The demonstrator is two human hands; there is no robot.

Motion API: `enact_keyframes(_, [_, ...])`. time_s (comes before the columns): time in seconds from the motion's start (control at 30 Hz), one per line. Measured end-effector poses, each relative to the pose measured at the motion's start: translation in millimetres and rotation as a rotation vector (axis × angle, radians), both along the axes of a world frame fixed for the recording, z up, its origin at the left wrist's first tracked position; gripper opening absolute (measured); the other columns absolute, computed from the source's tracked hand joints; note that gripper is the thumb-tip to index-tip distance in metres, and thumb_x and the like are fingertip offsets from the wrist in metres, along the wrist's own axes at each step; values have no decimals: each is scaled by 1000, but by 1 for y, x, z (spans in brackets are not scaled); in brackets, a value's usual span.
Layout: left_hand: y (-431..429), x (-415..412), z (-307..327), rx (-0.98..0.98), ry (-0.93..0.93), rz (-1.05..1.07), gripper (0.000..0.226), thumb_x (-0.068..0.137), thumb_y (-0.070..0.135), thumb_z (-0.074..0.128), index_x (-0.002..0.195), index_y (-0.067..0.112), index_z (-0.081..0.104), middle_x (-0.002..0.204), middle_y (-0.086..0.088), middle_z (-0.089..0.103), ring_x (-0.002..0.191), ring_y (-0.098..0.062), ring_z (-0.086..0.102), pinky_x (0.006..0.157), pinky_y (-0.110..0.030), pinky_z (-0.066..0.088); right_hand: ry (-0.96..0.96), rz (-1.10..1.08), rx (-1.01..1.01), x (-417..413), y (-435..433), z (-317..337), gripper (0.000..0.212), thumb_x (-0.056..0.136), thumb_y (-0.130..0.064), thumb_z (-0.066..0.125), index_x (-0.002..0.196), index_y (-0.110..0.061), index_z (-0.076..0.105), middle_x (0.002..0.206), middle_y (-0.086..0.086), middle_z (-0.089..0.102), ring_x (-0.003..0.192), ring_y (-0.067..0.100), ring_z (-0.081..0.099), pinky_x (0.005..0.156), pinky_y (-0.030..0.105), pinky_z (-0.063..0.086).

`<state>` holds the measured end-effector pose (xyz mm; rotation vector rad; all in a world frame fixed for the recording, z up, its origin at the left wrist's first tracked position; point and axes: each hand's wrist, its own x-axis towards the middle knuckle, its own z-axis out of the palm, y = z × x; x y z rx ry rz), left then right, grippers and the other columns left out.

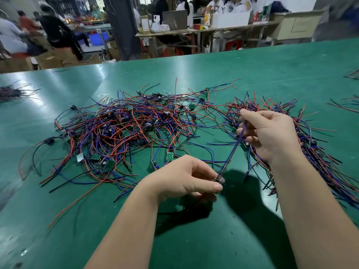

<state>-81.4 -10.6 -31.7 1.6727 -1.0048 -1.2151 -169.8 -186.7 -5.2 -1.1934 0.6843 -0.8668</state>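
Well to the left of the big wire pile (pixel 126 129) on your green table (pixel 252 65), a small bunch of wires (pixel 11 92) lies on its own. Just in front of the pile's right end, your left hand (pixel 186 177) pinches a small dark part (pixel 219 180) between thumb and curled fingers. From it a wire (pixel 232 150) runs taut up to your right hand (pixel 270 134), right of the pile, with its fingertips closed on the wire. A thick bundle (pixel 318 152) spreads beneath that hand.

Glossy green table mat (pixel 252 78); smooth plastic-coated wires (pixel 124 129), slightly shiny.
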Motion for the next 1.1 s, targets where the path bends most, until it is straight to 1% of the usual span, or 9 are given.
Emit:
enact_keyframes(0.17, [5,1,1,-159,213,-224,18,87,19,67,103,27,70,86,7,69,77,-14,71,63,-18,51,-37,86,-14,3,3,1,26,90,-26,61,70,-10,59,45,0,58,36,11,55,33,13,35])
enact_keyframes(0.27, [3,4,2,-457,381,-124,26,71,33,81,95,24,73,86,2,73,79,-11,69,73,-20,53,-134,275,65,7,3,2,41,94,-46,41,92,-12,63,59,3,67,53,14,66,44,16,47])
enact_keyframes(0.37, [-2,11,5,-737,598,164,31,54,28,91,80,22,74,82,-3,73,64,-5,64,63,-15,51,-1,421,52,7,5,-5,23,96,-21,50,109,-5,60,69,7,69,58,15,67,51,19,51])
enact_keyframes(0.47, [-5,15,9,-885,725,479,23,53,13,83,71,18,70,84,-5,73,56,-5,62,56,-14,51,213,637,-86,8,15,-14,31,79,4,66,108,-7,63,77,13,66,59,16,64,51,19,49])
enact_keyframes(0.6, [-13,15,3,-875,411,757,27,57,8,74,78,13,59,80,-4,70,69,-11,64,65,-17,54,106,706,-44,16,33,-17,24,66,-13,70,91,-12,69,69,3,68,57,11,61,50,15,45])
enact_keyframes(0.73, [-22,6,-11,-809,-75,655,32,59,8,83,83,12,62,83,3,73,72,-6,66,68,-16,50,-57,528,84,23,36,-18,25,65,-24,67,80,-3,65,69,6,65,57,9,55,55,17,44])
enact_keyframes(0.93, [-22,7,-13,-659,116,491,45,83,-24,46,94,11,71,106,-4,72,88,-16,71,79,-23,55,-16,378,76,21,23,-15,13,77,-18,66,76,-5,63,58,-1,57,48,3,48,48,14,39])
enact_keyframes(1.03, [-22,5,-6,-577,335,562,17,86,0,61,96,10,70,88,-7,74,73,-18,71,64,-25,57,-3,418,44,20,22,-16,18,72,-20,68,78,-4,64,55,-3,58,47,3,48,49,14,41])
enact_keyframes(1.1, [-22,3,-7,-539,319,574,23,68,24,75,87,11,73,80,-7,74,66,-18,70,59,-25,56,34,466,11,20,24,-18,21,69,-23,70,77,-4,66,57,-1,60,49,6,51,52,16,42])
